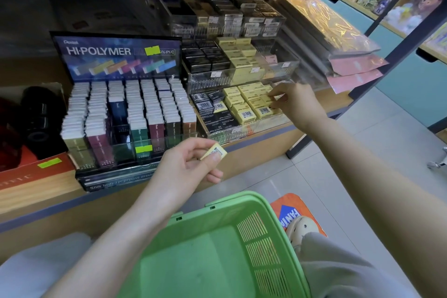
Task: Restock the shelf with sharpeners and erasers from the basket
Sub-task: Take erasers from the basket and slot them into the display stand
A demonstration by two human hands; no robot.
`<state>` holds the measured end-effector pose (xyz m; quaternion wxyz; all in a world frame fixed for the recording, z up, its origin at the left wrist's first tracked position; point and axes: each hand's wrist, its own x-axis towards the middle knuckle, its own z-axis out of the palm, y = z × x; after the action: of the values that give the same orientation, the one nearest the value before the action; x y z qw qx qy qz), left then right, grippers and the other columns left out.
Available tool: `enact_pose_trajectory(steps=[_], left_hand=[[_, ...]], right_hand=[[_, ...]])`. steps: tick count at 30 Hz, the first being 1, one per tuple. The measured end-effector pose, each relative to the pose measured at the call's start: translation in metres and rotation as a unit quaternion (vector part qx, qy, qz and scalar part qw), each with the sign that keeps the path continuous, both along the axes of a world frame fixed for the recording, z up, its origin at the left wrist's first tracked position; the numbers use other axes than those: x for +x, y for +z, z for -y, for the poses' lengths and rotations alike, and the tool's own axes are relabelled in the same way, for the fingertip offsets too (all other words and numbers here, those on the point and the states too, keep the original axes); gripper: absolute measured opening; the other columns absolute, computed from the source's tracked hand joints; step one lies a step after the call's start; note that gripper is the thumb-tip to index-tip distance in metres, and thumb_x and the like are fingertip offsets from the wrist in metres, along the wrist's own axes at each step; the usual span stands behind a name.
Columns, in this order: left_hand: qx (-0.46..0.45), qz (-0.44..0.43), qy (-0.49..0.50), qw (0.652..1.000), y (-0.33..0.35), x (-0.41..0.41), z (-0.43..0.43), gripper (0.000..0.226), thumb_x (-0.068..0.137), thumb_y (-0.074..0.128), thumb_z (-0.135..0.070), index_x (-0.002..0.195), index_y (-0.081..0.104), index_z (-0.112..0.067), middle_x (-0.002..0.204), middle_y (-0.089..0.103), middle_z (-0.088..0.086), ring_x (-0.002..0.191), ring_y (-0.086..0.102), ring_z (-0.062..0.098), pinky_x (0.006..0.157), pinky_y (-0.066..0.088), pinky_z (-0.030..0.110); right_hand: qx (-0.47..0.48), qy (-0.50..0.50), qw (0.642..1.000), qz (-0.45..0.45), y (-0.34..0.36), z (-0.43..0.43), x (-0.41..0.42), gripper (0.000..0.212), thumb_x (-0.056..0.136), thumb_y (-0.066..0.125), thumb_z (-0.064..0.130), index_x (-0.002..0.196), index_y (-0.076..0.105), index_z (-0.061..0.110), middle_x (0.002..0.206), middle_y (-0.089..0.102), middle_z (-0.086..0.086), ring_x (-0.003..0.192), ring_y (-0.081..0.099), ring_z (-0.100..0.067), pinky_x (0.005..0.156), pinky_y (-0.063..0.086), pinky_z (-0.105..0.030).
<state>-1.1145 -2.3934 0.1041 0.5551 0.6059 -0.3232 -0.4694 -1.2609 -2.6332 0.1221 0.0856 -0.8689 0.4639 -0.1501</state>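
Above the green basket (242,244), the left hand (186,164) pinches one yellow eraser (214,151) between thumb and fingers, off the shelf's front edge (254,143). Further right, the right hand (295,101) has its fingertips closed on a yellow eraser among those stacked (barcodes up) in the clear tray (244,132).

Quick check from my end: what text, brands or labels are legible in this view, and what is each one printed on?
"HI-POLYMER": backboard of the eraser display stand.
"Pentel": small, above it, barely legible.
"...ON-PVC": same backboard, start hidden by a green sticker.
"Slim body for precise erasing": stand's front lip, end cut off by the left hand.
"FAN...": orange floor mat, partly hidden.
Barcodes, price tags and print on the yellow erasers: too small to read.
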Motion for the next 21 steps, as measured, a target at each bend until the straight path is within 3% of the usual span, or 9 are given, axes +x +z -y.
enact_pose_trajectory(steps=[2, 7, 9, 12, 14, 16, 18, 21], left_hand=[[-0.002, 0.006, 0.007, 1.0, 0.001, 0.0, 0.0, 0.015, 0.09, 0.06, -0.014, 0.104, 0.064, -0.02, 0.089, 0.07, 0.002, 0.065, 0.069, 0.009, 0.062, 0.049, 0.011], [-0.005, 0.018, 0.017, 1.0, 0.002, -0.001, -0.001, 0.022, 0.09, 0.059, -0.008, 0.097, 0.066, -0.028, 0.089, 0.071, -0.002, 0.07, 0.069, 0.006, 0.071, 0.052, 0.011], [-0.013, 0.026, 0.022, 0.999, 0.002, -0.001, -0.002, 0.021, 0.088, 0.063, -0.008, 0.097, 0.067, -0.026, 0.084, 0.072, -0.002, 0.07, 0.07, 0.008, 0.073, 0.053, 0.013], [-0.011, 0.026, 0.019, 0.999, 0.002, -0.002, -0.004, 0.018, 0.082, 0.068, -0.01, 0.099, 0.065, -0.016, 0.083, 0.072, 0.002, 0.07, 0.07, 0.011, 0.069, 0.054, 0.016], [-0.013, 0.032, 0.011, 0.999, 0.001, -0.005, -0.005, 0.018, 0.08, 0.069, -0.009, 0.098, 0.065, -0.012, 0.085, 0.072, 0.005, 0.069, 0.07, 0.011, 0.066, 0.053, 0.014], [-0.032, 0.073, 0.004, 0.997, 0.002, -0.009, -0.008, 0.017, 0.079, 0.071, -0.007, 0.093, 0.067, -0.014, 0.086, 0.071, 0.004, 0.07, 0.069, 0.008, 0.066, 0.051, 0.011], [-0.066, 0.125, -0.002, 0.99, 0.002, -0.015, -0.012, 0.02, 0.077, 0.072, -0.002, 0.086, 0.068, -0.019, 0.087, 0.068, 0.002, 0.073, 0.066, 0.003, 0.069, 0.049, 0.01], [-0.105, 0.166, -0.027, 0.98, 0.002, -0.022, -0.02, 0.025, 0.075, 0.073, 0.001, 0.083, 0.069, -0.021, 0.089, 0.062, -0.003, 0.081, 0.065, 0.003, 0.077, 0.05, 0.012]], right_hand=[[-0.022, -0.007, 1.0, 0.001, -0.001, -0.003, 0.0, 0.017, 0.084, 0.065, 0.004, 0.099, 0.07, 0.01, 0.086, 0.064, -0.005, 0.082, 0.059, -0.019, 0.077, 0.051, -0.035], [-0.071, 0.021, 0.997, -0.028, -0.002, -0.014, -0.002, 0.018, 0.089, 0.06, 0.005, 0.104, 0.07, 0.006, 0.114, 0.061, -0.012, 0.101, 0.059, -0.029, 0.082, 0.049, -0.041], [-0.072, 0.027, 0.997, 0.025, -0.001, -0.038, 0.0, 0.017, 0.093, 0.055, 0.011, 0.106, 0.066, 0.007, 0.116, 0.059, -0.009, 0.094, 0.059, -0.022, 0.083, 0.048, -0.04], [0.073, 0.072, 0.983, 0.156, 0.004, -0.103, 0.005, 0.015, 0.096, 0.053, 0.021, 0.105, 0.063, 0.014, 0.095, 0.062, 0.01, 0.08, 0.059, -0.008, 0.078, 0.051, -0.031], [0.171, 0.117, 0.965, 0.159, 0.002, -0.139, 0.004, 0.011, 0.094, 0.055, 0.025, 0.102, 0.062, 0.022, 0.085, 0.061, 0.018, 0.077, 0.062, -0.004, 0.074, 0.053, -0.028], [0.251, 0.131, 0.947, 0.155, -0.001, -0.158, 0.0, 0.012, 0.095, 0.053, 0.029, 0.093, 0.063, 0.023, 0.079, 0.066, 0.009, 0.074, 0.066, -0.007, 0.076, 0.055, -0.033], [0.34, 0.109, 0.916, 0.185, -0.001, -0.165, -0.004, 0.025, 0.097, 0.048, 0.03, 0.093, 0.066, 0.013, 0.077, 0.068, -0.002, 0.073, 0.069, -0.014, 0.074, 0.058, -0.038], [0.423, 0.119, 0.871, 0.218, 0.002, -0.164, -0.016, 0.019, 0.096, 0.052, 0.02, 0.089, 0.068, 0.014, 0.07, 0.067, 0.005, 0.067, 0.066, -0.007, 0.065, 0.055, -0.021]])
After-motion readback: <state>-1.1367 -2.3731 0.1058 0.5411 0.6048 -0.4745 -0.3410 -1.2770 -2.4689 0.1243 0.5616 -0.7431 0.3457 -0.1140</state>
